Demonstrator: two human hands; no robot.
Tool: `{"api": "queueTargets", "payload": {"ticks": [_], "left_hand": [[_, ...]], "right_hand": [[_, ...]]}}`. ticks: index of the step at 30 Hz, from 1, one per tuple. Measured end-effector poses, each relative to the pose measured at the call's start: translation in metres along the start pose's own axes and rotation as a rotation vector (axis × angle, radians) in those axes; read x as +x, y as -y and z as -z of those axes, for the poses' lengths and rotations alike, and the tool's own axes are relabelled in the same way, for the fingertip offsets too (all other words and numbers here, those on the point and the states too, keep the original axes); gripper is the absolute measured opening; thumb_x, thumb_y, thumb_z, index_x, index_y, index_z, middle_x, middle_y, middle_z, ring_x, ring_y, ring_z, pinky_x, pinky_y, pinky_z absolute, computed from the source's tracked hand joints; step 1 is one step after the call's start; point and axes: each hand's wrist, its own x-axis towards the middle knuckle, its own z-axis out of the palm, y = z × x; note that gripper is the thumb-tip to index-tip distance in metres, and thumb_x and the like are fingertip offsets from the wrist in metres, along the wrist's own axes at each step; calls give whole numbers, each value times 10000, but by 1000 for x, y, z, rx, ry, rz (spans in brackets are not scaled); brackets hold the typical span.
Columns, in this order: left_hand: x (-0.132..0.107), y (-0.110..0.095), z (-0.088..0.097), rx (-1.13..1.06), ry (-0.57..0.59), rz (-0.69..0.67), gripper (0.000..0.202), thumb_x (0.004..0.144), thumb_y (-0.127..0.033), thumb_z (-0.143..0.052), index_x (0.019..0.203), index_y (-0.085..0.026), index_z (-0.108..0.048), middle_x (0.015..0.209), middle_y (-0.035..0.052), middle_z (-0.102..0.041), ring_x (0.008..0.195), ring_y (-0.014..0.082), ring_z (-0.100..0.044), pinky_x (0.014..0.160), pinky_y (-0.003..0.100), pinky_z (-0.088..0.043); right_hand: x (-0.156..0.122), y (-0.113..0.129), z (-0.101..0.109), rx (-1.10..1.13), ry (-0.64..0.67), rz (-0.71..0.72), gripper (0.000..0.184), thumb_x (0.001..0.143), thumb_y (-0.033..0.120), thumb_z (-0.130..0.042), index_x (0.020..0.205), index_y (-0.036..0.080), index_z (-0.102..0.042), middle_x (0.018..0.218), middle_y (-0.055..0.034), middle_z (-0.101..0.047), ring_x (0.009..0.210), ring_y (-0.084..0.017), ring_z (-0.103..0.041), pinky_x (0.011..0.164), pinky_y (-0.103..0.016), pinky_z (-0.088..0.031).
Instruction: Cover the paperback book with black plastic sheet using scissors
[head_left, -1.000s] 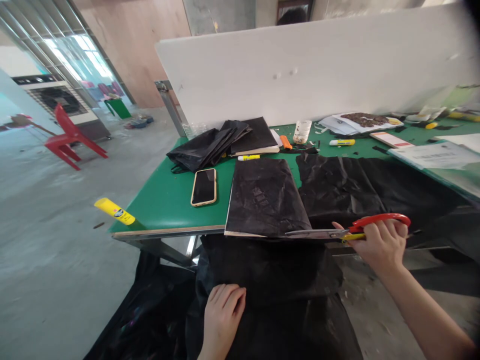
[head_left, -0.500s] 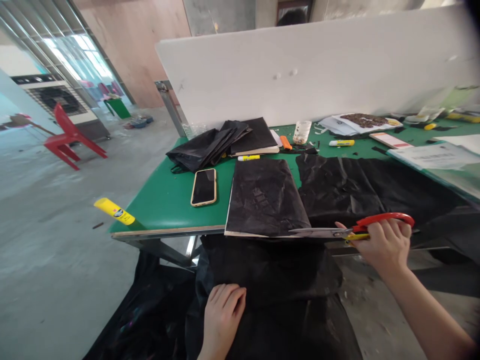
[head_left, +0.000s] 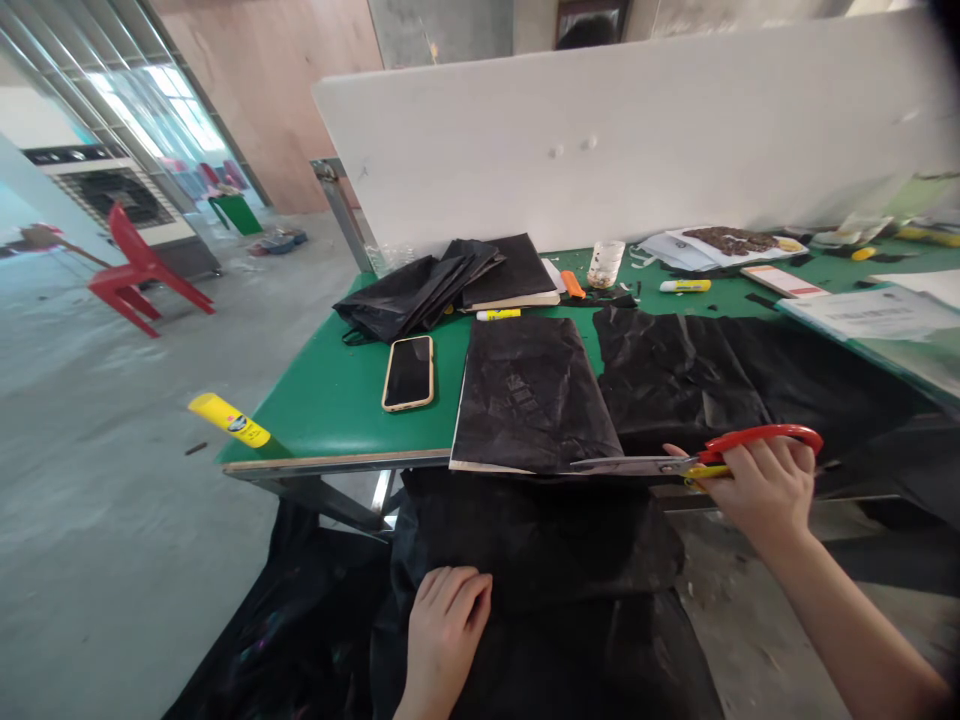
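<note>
The scissors [head_left: 637, 465] lie level along the front edge of the green table [head_left: 337, 400], and their tips point to your left. The blades look closed or nearly closed; I cannot tell if something is between them. Their tips reach the near right corner of the black board [head_left: 529, 395], which lies flat on the table.

Your right hand [head_left: 765, 490] has its fingers curled tightly around the red handles, with the knuckles upward, so this hand is closed on the tool.

Below the table edge, the black sheet [head_left: 540, 545] hangs down toward you. Your left hand [head_left: 448, 625] rests on it palm down, low and well apart from the scissors. The fingers are together and only a little bent. It presses on the sheet but grips nothing.

To the right of the board, more black material [head_left: 675, 370] is spread on the table. On the left of the board lies a phone [head_left: 409, 372], face up. Behind it is a pile of folded black bags [head_left: 420, 290], and a yellow glue stick [head_left: 497, 315] lies just behind the board.
</note>
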Motion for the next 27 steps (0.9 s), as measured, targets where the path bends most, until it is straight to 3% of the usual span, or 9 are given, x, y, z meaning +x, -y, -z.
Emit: {"api": "queueTargets", "payload": {"ticks": [10, 20, 27], "left_hand": [[-1, 0, -1, -8, -3, 3, 149, 804, -70, -572, 862, -197, -624, 792, 20, -642, 740, 158, -593, 723, 332, -454], [-1, 1, -1, -16, -12, 4, 156, 798, -67, -578, 864, -201, -623, 788, 21, -639, 735, 159, -590, 716, 332, -457], [-1, 1, 1, -22, -6, 4, 158, 801, -64, -573, 869, -199, -618, 787, 21, -638, 732, 156, -590, 711, 330, -460]], "right_hand": [[0, -4, -4, 23, -115, 46, 375, 618, 436, -751, 534, 210, -464, 556, -1, -536, 595, -161, -455, 642, -297, -348], [6, -1, -7, 15, -206, -10, 399, 561, 436, -790, 485, 215, -467, 544, 6, -562, 611, -170, -453, 659, -302, -352], [5, 0, -11, 8, -94, -11, 373, 640, 502, -699, 592, 202, -483, 579, -19, -526, 645, -189, -490, 683, -320, -373]]}}
